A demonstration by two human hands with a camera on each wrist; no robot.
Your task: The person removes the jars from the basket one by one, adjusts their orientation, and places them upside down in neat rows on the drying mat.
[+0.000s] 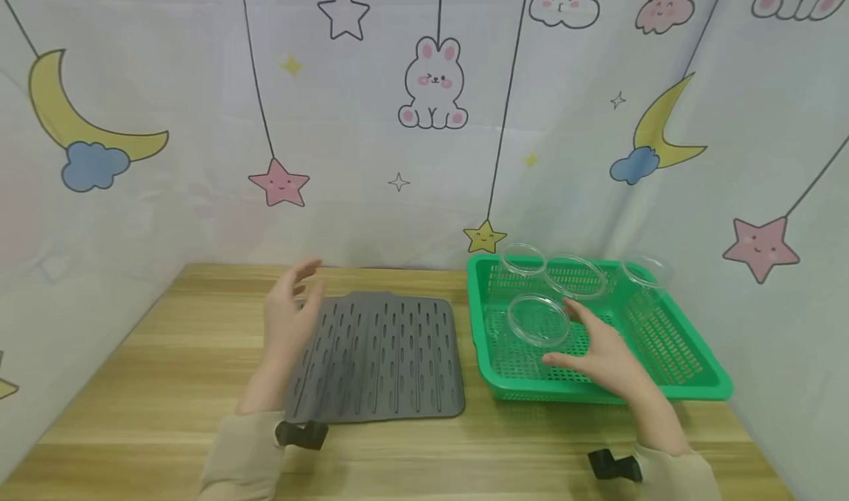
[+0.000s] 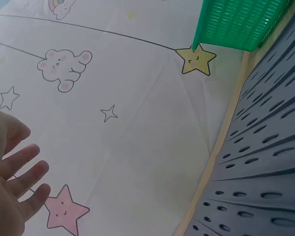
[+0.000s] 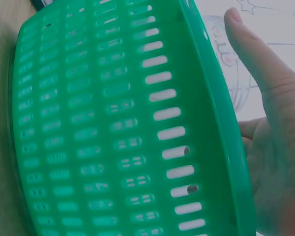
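Observation:
Over the green basket, my right hand has its thumb and fingers spread at the right side of a clear petri dish. That hand appears beyond the basket's slotted wall in the right wrist view, with a clear round dish near the thumb. My left hand is raised over the left edge of a grey slotted mat and holds nothing. In the left wrist view its fingers are loosely bent.
More clear dishes, one at the back left, one in the middle and one at the right, sit in the basket. The wooden table ends against a white printed curtain.

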